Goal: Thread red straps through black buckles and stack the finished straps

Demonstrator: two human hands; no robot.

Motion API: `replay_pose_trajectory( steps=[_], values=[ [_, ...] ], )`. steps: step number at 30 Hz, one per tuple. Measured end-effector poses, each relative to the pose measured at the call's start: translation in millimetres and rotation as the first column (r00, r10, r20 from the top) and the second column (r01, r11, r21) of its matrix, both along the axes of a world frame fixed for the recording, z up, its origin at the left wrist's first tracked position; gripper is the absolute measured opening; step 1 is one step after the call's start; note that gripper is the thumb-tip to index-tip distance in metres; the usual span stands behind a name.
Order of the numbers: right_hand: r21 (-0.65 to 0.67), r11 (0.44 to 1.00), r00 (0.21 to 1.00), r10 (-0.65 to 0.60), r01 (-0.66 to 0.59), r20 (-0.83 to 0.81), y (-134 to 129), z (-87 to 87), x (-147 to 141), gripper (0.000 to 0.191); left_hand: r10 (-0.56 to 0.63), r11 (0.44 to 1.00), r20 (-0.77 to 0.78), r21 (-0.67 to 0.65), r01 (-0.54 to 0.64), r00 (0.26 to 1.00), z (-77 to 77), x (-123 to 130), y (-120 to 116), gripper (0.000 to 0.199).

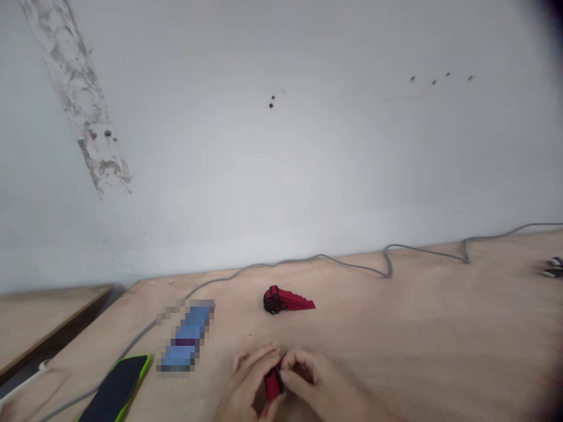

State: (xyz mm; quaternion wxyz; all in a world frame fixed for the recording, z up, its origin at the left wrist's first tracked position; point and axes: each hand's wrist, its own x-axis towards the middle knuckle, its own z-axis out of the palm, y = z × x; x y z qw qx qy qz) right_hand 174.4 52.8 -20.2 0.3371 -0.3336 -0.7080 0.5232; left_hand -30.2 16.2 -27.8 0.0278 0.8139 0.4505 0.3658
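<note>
At the bottom centre, my left hand (248, 384) is closed around a small red strap piece with black edging (273, 384). The fingertips of my right hand (310, 375) pinch the upper right edge of the same piece, touching my left fingers. Parts of the piece are hidden by my fingers. Just beyond my hands, a bundle of red straps with black parts (285, 299) lies on the wooden table, its black parts at the left and its red ends fanned to the right.
A phone in a green case (115, 390) lies at the lower left, beside a pixelated blue item (189, 337). A grey cable (264, 265) runs along the back of the table (396, 328), before the wall. Small dark objects (554, 268) sit at the right edge.
</note>
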Motion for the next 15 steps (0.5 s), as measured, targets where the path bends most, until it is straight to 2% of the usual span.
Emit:
replay_pose_trajectory(
  steps=[4, 8, 11, 13, 15],
  values=[
    [0.104, 0.995, 0.990, -0.013, -0.001, 0.138, -5, -0.4, 1, 0.018, -0.028, 1.000, -0.084, 0.001, 0.028, 0.996, -2.6, -3, 0, 0.045],
    [0.279, 0.957, 0.953, -0.159, 0.084, 0.259, -2, 4.9, 6, 0.019, 0.035, 0.999, -0.083, 0.003, -0.035, 0.996, -3.9, -5, 0, 0.042],
    [0.326, 0.939, 0.932, -0.212, 0.111, 0.293, 1, 13.5, 12, 0.018, 0.091, 0.996, -0.064, -0.005, -0.091, 0.994, -3.3, -5, 0, 0.040],
    [0.374, 0.919, 0.926, -0.245, 0.128, 0.287, 1, 18.0, 16, 0.005, 0.093, 0.995, -0.057, -0.016, -0.094, 0.994, 0.1, -3, -1, 0.038],
    [0.450, 0.888, 0.932, -0.237, 0.093, 0.275, 1, 19.5, 19, 0.015, 0.054, 0.998, -0.069, -0.033, -0.057, 0.996, 5.4, 0, -3, 0.037]
  ],
)
